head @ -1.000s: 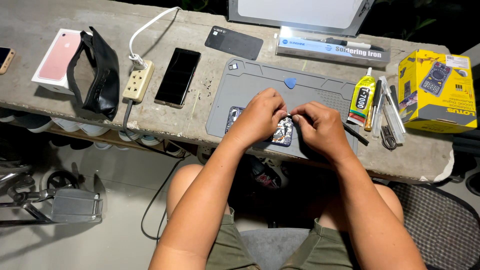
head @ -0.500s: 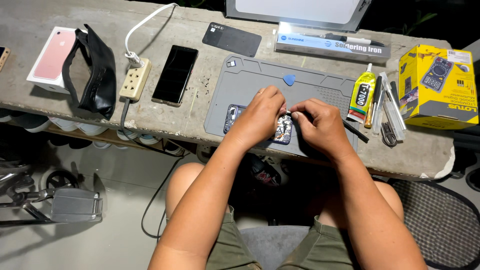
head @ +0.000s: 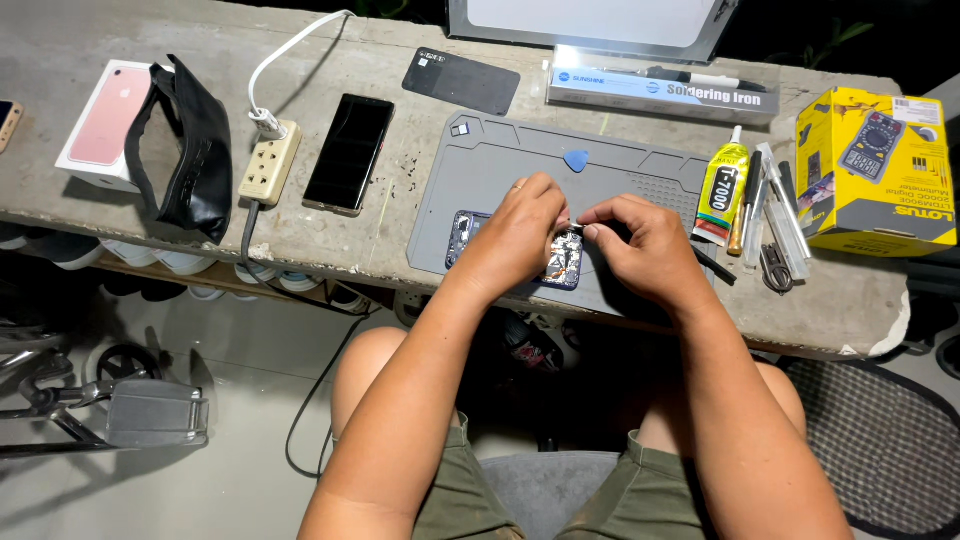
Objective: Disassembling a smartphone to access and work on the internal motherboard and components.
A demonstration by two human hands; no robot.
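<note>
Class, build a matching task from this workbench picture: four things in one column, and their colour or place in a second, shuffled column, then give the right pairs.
Things:
1. guitar-pick-shaped opening tool
2. multimeter box
3. black pouch
4. opened phone

Descriptions:
A. yellow, at the bench's right end
B. under both hands, on the grey mat
C. blue, on the mat beyond the hands
D. lying partly over the pink phone box

Pairs: 1-C, 2-A, 3-D, 4-B
</note>
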